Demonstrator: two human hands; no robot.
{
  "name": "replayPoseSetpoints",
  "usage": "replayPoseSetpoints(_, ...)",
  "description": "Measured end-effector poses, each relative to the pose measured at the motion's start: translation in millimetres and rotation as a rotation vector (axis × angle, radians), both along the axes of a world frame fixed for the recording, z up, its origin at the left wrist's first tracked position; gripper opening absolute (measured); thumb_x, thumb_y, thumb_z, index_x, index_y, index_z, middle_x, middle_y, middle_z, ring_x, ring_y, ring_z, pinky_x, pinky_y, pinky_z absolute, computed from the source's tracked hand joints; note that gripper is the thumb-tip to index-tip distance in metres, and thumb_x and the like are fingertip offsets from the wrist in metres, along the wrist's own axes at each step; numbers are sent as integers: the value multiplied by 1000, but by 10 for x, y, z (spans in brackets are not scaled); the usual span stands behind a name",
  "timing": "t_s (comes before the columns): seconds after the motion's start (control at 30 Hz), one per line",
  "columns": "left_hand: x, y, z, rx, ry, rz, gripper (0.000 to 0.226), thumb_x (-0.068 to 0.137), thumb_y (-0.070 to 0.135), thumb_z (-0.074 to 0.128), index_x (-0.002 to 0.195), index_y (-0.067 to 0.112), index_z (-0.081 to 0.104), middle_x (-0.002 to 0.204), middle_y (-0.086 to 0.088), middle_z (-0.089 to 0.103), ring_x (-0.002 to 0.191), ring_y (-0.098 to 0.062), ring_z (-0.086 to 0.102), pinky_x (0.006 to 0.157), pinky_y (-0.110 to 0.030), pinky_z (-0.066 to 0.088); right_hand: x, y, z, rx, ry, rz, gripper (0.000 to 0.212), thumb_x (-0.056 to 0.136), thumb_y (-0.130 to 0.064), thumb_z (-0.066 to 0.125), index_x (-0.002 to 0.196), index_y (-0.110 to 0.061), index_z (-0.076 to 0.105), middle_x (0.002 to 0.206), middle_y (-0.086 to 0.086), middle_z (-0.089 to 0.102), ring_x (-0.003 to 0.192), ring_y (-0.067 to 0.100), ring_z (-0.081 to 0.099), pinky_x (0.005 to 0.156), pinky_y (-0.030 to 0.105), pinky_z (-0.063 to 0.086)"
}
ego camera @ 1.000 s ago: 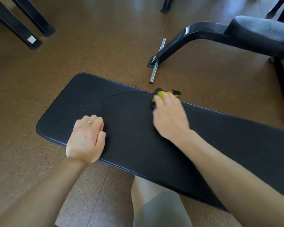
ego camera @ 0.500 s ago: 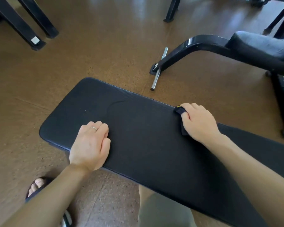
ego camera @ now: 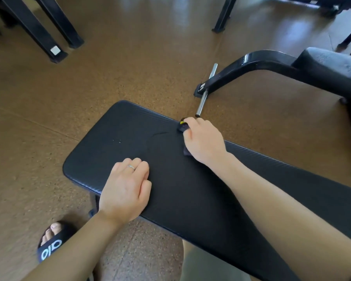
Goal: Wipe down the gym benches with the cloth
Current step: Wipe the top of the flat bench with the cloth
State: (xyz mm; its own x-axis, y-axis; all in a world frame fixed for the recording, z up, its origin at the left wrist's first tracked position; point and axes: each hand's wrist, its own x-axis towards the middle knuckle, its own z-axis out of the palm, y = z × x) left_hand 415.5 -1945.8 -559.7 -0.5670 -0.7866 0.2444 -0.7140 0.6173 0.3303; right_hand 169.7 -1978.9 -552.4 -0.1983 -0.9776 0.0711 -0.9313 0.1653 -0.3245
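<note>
Shifted leftward along the far edge, the cloth [ego camera: 183,126] is gripped under curled right hand [ego camera: 203,142] fingers, unwiped tabletop [ego camera: 118,142] lying further left

The table [ego camera: 170,179], a flat black padded gym bench with a ribbed edge, ran diagonally from upper left to lower right above the floor. The cloth [ego camera: 183,127], dark with a small yellow patch, was bunched at the table's far edge, mostly covered by the right hand [ego camera: 203,141] gripping it. A second dark padded bench [ego camera: 332,61] stood at upper right.
</note>
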Motion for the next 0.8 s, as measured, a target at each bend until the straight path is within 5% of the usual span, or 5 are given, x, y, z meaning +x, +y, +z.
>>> replayPoseSetpoints(0.23,80,-393,227,61,-15,108,22,97,22,52,119,20,57,108,1,62,98,-24,57,89,-44,47,-667,675,69,125,56,-298,32,102,-24,37,114,-13,64,95,6,63,92,30,55,75,38,40)
replayPoseSetpoints(0.37,390,-791,179,162,-92,464,54,105,36,42,156,25,31,152,-11,42,139,-34,41,116,-54,27,-135,221,7,40,36,-311,34,101,-24,38,111,-9,67,103,14,69,97,37,60,85,44,46)
replayPoseSetpoints(0.5,612,-912,189,451,-53,609,55,108,47,24,159,26,26,155,-14,43,132,-41,48,106,-54,38,669,-370,-2,-23,102,-197,48,90,-27,26,96,-2,67,92,21,69,85,42,64,77,47,48)
replayPoseSetpoints(0.67,648,-929,273,447,-26,623,49,108,37,22,155,33,35,150,-9,51,126,-40,52,103,-49,39,1253,-320,-35,43,96,25,66,93,-31,21,144,-2,50,151,24,46,145,40,37,122,55,25)
replayPoseSetpoints(0.8,639,-870,228,391,-25,632,50,106,31,25,155,35,33,154,-1,48,122,-35,55,96,-47,41,1457,725,20,90,113,382,63,98,-33,25,155,-10,41,166,16,29,156,32,21,127,49,19)
